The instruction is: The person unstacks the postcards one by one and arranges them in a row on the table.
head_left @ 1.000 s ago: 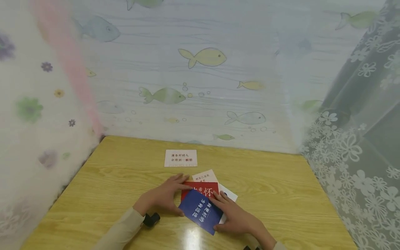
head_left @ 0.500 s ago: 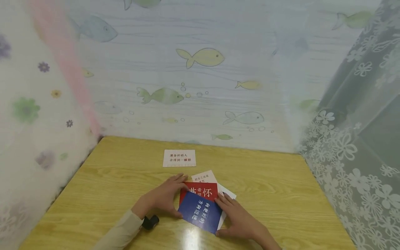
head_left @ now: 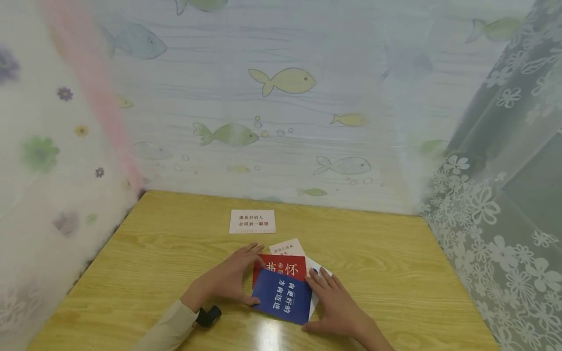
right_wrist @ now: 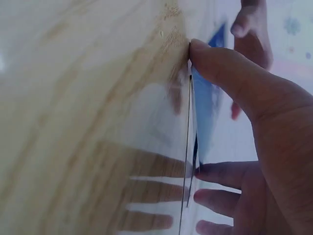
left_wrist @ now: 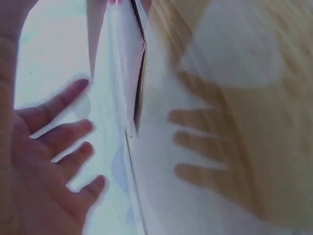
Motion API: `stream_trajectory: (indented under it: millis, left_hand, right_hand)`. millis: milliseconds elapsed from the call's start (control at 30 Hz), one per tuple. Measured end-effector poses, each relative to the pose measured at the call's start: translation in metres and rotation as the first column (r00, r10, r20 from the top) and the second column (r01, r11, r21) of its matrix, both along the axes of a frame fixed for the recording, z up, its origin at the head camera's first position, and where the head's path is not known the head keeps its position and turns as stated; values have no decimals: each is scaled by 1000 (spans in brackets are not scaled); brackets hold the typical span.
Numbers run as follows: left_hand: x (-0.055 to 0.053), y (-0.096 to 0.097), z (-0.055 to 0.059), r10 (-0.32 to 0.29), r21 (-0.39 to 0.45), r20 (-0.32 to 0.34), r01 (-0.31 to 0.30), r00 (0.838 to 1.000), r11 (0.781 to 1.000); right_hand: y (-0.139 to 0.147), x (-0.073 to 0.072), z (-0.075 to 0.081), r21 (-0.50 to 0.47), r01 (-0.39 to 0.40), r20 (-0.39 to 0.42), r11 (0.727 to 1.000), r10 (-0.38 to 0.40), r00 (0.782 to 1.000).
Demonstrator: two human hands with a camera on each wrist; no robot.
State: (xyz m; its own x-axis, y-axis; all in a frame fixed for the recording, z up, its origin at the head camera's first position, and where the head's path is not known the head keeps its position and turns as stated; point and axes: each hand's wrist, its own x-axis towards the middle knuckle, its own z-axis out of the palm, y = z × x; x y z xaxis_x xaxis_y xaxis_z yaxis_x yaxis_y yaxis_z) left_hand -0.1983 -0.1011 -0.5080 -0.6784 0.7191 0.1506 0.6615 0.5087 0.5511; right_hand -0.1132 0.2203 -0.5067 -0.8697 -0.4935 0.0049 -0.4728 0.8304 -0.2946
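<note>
In the head view, a blue card (head_left: 281, 298) with white characters overlaps a red card (head_left: 295, 263) on the table. My right hand (head_left: 339, 307) holds the blue card's right side, thumb at the near corner and index finger at the far one. My left hand (head_left: 226, 278) lies along the left side, thumb at the blue card's near left corner and index finger by the red card's corner. In the left wrist view its fingers (left_wrist: 68, 132) are spread. A cream card (head_left: 287, 246) and a white card (head_left: 322, 265) stick out from underneath, mostly covered.
A white card (head_left: 252, 222) with red characters lies alone farther back on the wood-grain table (head_left: 377, 253). Behind rises a fish-print curtain (head_left: 290, 122). Lacy flowered fabric (head_left: 491, 243) hangs at the right.
The blue card has turned counterclockwise, uncovering more of the red card's characters. My right hand has shifted slightly right, while the left hand has stayed almost in place.
</note>
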Motion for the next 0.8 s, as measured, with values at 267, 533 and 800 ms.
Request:
stream_trajectory:
  millis: [267,533,800]
  left_hand:
    - [3,-1,-2,23,-69,15,-22,1000,997]
    - [31,-10,0,48,-231,38,-38,998,972]
    - [49,-16,4,27,-312,-80,-51,996,949]
  right_hand:
    - [-3,-1,2,10,-3,11,1000,2,1000]
    - [-5,-4,0,13,-24,30,1000,23,999]
    - [-1,-7,-1,-4,-57,51,998,57,997]
